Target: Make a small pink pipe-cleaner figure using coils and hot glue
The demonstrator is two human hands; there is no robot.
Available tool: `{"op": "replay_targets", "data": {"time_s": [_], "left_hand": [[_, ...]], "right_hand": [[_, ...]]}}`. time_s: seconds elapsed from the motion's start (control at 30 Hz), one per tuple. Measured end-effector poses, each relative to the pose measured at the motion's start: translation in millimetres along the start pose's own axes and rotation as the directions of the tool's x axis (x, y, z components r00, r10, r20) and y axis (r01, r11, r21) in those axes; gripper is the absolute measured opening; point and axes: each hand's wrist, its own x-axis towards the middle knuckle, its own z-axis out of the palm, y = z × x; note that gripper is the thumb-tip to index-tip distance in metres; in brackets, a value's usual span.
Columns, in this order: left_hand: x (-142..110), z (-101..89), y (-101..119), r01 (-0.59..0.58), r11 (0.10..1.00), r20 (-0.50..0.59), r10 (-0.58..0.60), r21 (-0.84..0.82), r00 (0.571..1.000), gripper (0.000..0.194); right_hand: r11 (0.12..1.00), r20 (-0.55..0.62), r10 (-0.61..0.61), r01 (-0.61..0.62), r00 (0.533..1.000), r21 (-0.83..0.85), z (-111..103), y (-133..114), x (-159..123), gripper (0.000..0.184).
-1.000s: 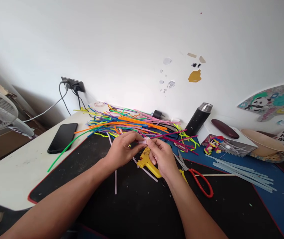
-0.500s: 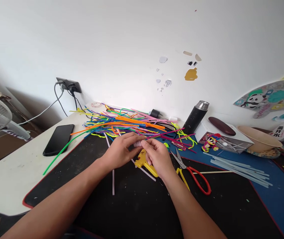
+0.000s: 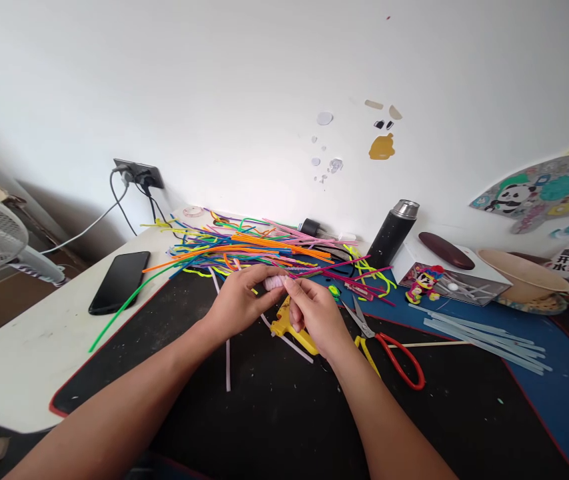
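Note:
Between my two hands is a small pale lilac coil [image 3: 274, 283] that looks wound from pipe cleaner. My left hand [image 3: 238, 300] pinches its left side between thumb and fingers. From the right, my right hand [image 3: 317, 315] closes thumb and forefinger on its end. A yellow glue gun [image 3: 295, 335] lies on the mat below, partly covered by my right hand. Pale lilac pipe cleaners [image 3: 228, 367] lie on the mat under and beside my left hand. Scissors with red handles [image 3: 402, 360] rest open to the right of my right hand.
A heap of coloured pipe cleaners [image 3: 254, 247] spreads along the wall behind my hands. To the left lies a phone [image 3: 119, 282]. On the right are a black thermos [image 3: 392, 233], a small figurine [image 3: 423, 285], a tissue box [image 3: 479, 283] and glue sticks [image 3: 487, 341].
My fingers have shifted around the lilac coil, and more of it shows now. Both hands stay close together over the glue gun. The view has turned slightly.

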Motion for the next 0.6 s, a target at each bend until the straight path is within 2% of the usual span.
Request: {"op": "replay_targets", "data": {"time_s": [0.4,0.6], "left_hand": [[0,6.6,-12,0.176,0.966,0.095,-0.16,-0.19,0.982,0.04],[0,10.7,-11,0.269,0.922,0.107,-0.248,-0.28,0.963,0.046]], "right_hand": [[1.0,-0.021,-0.014,0.014,1.0,0.009,-2,2,2,0.048],[0.992,-0.058,-0.079,0.073,0.995,-0.103,-1,-1,0,0.041]]}}
